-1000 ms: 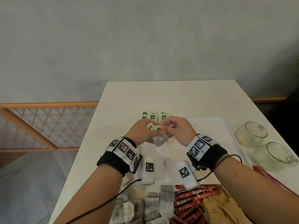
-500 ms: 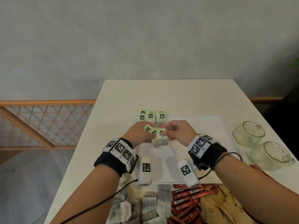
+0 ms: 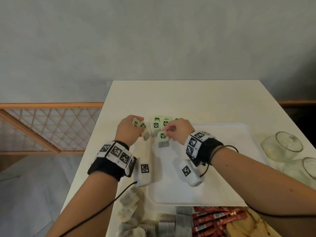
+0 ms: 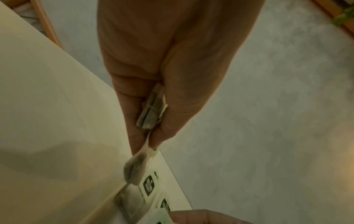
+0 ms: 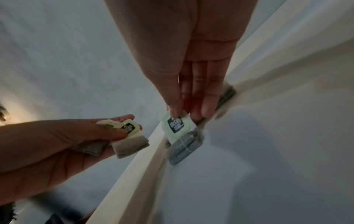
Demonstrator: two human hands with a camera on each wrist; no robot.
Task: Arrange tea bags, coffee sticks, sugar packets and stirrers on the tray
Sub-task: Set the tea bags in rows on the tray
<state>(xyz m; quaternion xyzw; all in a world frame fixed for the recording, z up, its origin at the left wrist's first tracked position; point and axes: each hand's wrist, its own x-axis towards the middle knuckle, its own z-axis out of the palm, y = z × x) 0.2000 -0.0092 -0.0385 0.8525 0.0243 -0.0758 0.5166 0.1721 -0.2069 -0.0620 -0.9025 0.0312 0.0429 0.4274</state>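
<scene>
the right hand [image 3: 177,130] pinched a grey paper tea bag with a pale green tag [image 3: 162,140], long axis running toward the person, just above the far-left corner of the white plastic tray [image 3: 222,168], right beside the row of green-tagged tea bags [image 3: 161,123] already there. the left hand [image 3: 128,130], off the tray's left edge, gripped two spare grey tea bags [image 3: 140,125]. all sat on a white table [image 3: 188,100] by a grey wall [image 3: 153,40].

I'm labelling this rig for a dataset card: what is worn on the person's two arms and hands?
Both forearms are bare, no sleeves or gloves. Each wrist carries a black band ringed with white tiles bearing black square markers, plus a white camera pod with one marker. A black cable trails from the left band; thin cords circle the right wrist.
</scene>
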